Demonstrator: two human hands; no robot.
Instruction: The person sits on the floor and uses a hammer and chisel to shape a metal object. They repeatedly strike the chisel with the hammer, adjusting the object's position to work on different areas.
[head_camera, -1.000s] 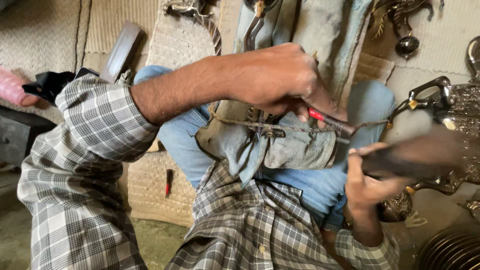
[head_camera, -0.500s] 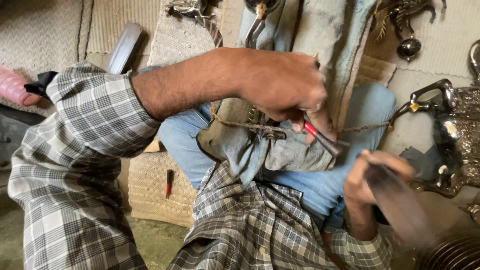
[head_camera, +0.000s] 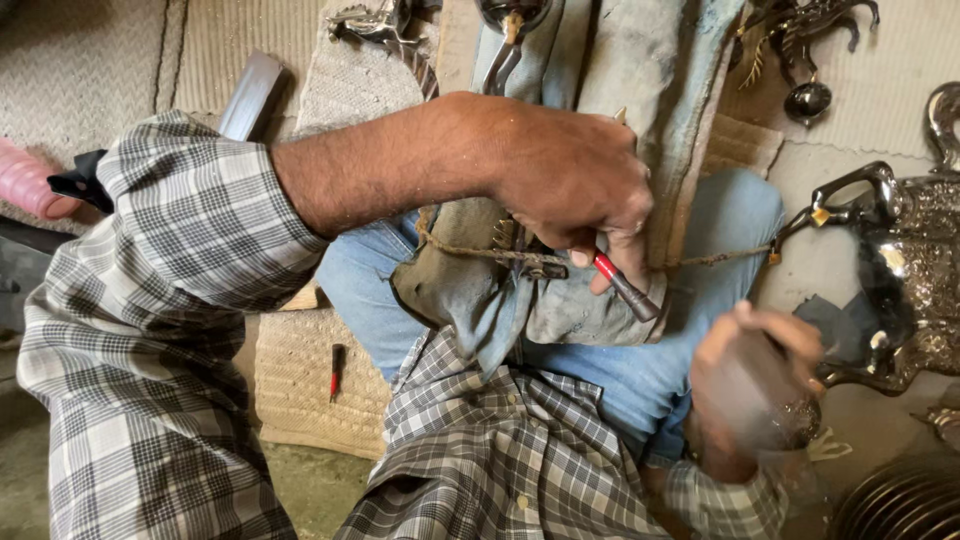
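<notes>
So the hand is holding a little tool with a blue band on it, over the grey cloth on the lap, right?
Not quite: the band is red, not blue. The head view shows the left hand pinching a small metal punch with a red band, over the grey cloth on the lap.

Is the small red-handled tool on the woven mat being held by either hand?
No, the small red-handled tool lies alone on the woven mat, apart from both hands.

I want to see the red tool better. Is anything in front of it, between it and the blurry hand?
Nothing visible. The left hand grips the red-banded tool, tip bare; open cloth and jeans separate it from the blurred right hand.
</notes>
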